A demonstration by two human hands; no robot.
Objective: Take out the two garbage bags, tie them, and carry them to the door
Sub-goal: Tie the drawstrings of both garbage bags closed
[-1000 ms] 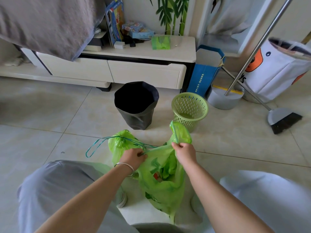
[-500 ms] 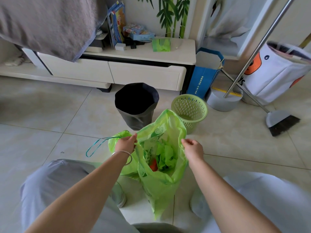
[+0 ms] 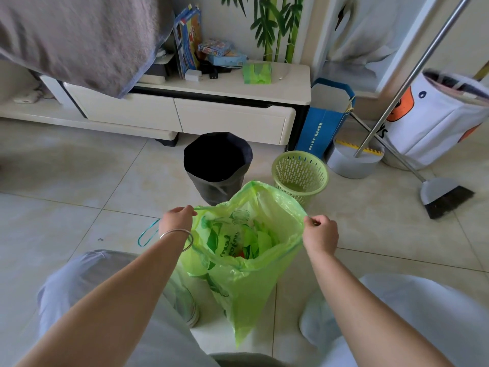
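1. Green garbage bag (image 3: pixel 248 274) hangs above the floor between the knees, mouth stretched wide; looks like setup for pulling the drawstring.
2. Left hand (image 3: pixel 176 221) pinches the left rim; right hand (image 3: pixel 321 234) pinches the right rim.
3. Teal drawstring loop (image 3: pixel 146 235) behind the left wrist, probably from the other bag, mostly hidden.
4. Versus 0.5 s ago: hands further apart, mouth wider.
5. Black bin (image 3: pixel 218 165) and green basket (image 3: pixel 300 174) stand just beyond.

Both hands, left (image 3: pixel 176 220) and right (image 3: pixel 321 233), pinch with curled fingers (arms outstretched, apart).
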